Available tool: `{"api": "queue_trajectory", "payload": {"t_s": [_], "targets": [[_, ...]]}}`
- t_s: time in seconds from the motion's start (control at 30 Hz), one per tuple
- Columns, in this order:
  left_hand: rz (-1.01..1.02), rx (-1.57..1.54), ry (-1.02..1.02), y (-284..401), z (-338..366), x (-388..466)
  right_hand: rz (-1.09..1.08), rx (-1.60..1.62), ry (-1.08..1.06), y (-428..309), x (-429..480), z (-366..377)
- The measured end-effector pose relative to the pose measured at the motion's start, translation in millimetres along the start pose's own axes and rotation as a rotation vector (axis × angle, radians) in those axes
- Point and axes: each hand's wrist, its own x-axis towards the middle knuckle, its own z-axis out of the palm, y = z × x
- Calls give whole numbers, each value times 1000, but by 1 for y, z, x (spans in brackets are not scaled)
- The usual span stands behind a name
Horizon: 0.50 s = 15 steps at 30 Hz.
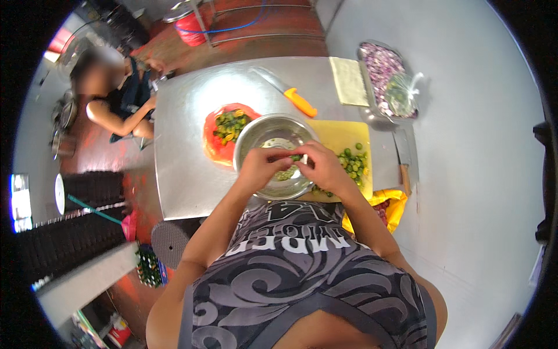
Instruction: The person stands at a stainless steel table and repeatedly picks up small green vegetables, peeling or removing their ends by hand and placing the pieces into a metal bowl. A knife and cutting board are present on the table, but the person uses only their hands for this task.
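Over a stainless steel bowl (247, 141), my left hand (265, 167) and my right hand (321, 166) meet at the fingertips. Between them they pinch a small green citrus fruit (296, 157). Inside the bowl, partly hidden by my hands, are pale green juice or pulp (285, 174) and what looks like a pale strainer (277, 143). Several small green citrus fruits (354, 163) lie on a yellow cutting board (322, 128) beside my right forearm. On the bowl's other side, a red plastic bag (213, 146) holds a heap of green and yellowish fruit pieces (229, 126).
An orange-handled knife (301, 102) lies beyond the bowl on the metal table (187, 174). At right are a folded cloth (349, 81), a tray of chopped purple onions (381, 65), a wooden-handled cleaver (403, 161) and a yellow bag (399, 209). Another person (117, 109) sits at left.
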Motion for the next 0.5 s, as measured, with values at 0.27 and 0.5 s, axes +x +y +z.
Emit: {"api": "queue_trajectory", "payload": {"t_s": [0.27, 0.5], "targets": [[-179, -457, -52, -4, 3, 0, -77, 74, 60, -11, -8, -2], [1, -191, 78, -11, 2, 7, 75, 40, 187, 7, -5, 17]]}}
